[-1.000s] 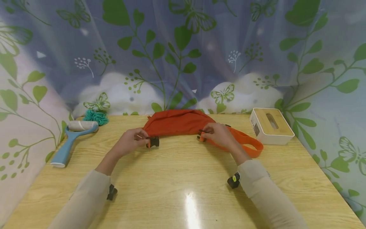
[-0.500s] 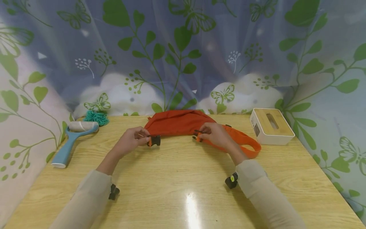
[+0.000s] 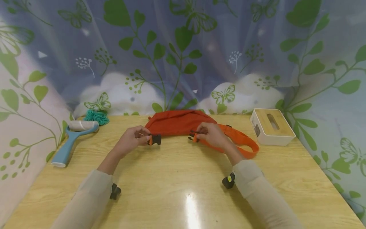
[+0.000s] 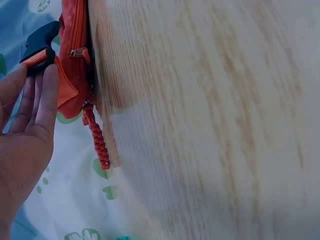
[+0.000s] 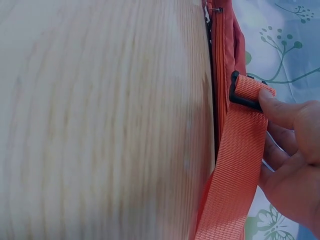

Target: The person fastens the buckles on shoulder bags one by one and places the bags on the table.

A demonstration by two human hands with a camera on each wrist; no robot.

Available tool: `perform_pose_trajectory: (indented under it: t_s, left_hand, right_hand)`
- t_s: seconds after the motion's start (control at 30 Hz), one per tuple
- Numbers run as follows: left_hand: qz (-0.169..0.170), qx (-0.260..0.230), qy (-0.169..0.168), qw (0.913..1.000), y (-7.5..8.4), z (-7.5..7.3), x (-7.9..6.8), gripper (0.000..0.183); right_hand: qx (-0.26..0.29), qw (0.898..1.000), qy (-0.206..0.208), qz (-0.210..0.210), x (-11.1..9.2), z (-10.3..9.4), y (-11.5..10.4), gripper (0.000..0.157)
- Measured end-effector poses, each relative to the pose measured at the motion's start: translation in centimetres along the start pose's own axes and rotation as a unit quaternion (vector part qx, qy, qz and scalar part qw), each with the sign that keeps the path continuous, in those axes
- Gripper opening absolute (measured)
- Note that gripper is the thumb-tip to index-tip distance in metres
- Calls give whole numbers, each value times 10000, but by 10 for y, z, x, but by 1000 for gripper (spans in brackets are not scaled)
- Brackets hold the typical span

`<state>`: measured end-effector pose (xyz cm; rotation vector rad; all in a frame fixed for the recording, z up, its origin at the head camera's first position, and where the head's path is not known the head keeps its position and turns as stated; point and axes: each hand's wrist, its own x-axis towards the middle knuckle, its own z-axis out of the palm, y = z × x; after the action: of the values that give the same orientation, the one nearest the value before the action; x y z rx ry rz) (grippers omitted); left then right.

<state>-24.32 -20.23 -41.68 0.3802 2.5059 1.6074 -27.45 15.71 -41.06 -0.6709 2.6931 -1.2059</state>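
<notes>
A red waist bag lies at the table's back edge, its orange strap looped out to the right. My left hand pinches the black socket half of a side-release buckle, which has orange webbing through it. In the left wrist view that buckle half stands beyond my fingertips, near the bag's zip end. My right hand pinches the pronged half at the strap's end. The two halves face each other with a gap between them. In the right wrist view my thumb presses the webbing at the buckle bar.
A blue lint roller and a bundle of teal cord lie at the left. At the back right stands a white tissue box with a wooden lid. A patterned curtain hangs right behind the table.
My right hand has moved left with the pronged half, drawing the strap loop along. The left hand has shifted slightly right, and the gap between the halves is narrower.
</notes>
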Motion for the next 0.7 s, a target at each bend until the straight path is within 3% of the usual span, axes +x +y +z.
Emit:
perform_pose_trajectory:
  t_s: [0.53,0.7]
  left_hand:
    - [204,20,19,9998,-4,1,3,18]
    - [109,-21,46,9999,-4,2,3,18]
  right_hand:
    - [33,9992,9,-409,9,11,-8,8]
    - [95,9989,51,-456,10,15,-14,9]
